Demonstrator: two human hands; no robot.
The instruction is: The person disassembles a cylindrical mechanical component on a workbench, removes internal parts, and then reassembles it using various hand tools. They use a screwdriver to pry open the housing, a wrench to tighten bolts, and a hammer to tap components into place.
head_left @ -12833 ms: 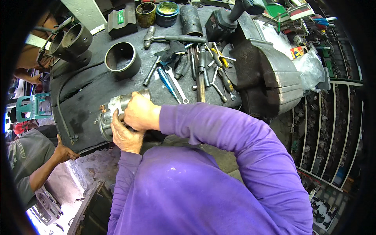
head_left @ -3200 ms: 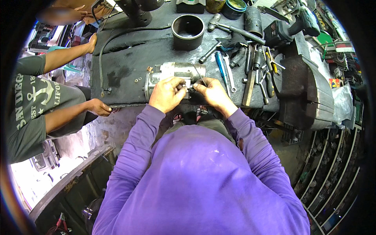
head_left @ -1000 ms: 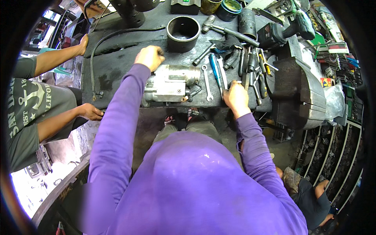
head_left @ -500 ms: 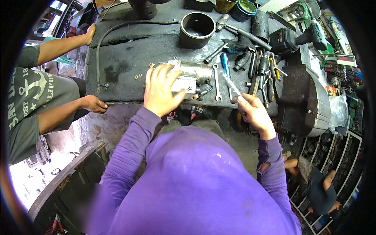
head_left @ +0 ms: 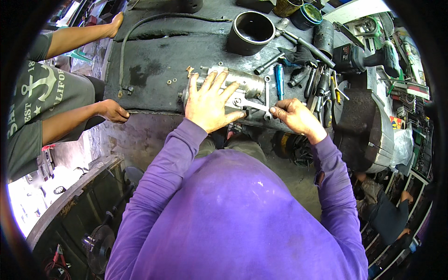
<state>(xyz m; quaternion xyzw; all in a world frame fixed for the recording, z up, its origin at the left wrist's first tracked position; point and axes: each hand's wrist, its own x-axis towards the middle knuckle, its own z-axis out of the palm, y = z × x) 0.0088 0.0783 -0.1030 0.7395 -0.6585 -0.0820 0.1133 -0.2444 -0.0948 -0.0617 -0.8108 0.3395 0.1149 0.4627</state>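
A silver, motor-like metal cylinder (head_left: 249, 85) lies on the dark worktable. My left hand (head_left: 210, 100) rests over its left part, fingers spread and palm down, hiding much of it. In my right hand (head_left: 295, 116) is a combination wrench (head_left: 255, 106), gripped at its right end between thumb and fingers. The wrench's other end sits at a round bolt or nut (head_left: 238, 101) on the cylinder's near side. A second wrench (head_left: 268, 95) lies just right of the cylinder. Small nuts (head_left: 171, 81) and a brass-coloured piece (head_left: 190, 69) lie left of my left hand.
Beyond the cylinder stand a dark open pipe section (head_left: 252, 42) and a long hammer (head_left: 305, 44). A blue screwdriver (head_left: 279, 81), several hand tools and a cordless drill (head_left: 373, 58) lie to the right. A co-worker's hand (head_left: 115, 111) holds the table's left edge. A hose (head_left: 123, 60) curves behind.
My right hand has moved the wrench left and down onto the cylinder's bolt or nut. My left hand has shifted slightly and lies flatter on the cylinder. The whole view has shifted a little.
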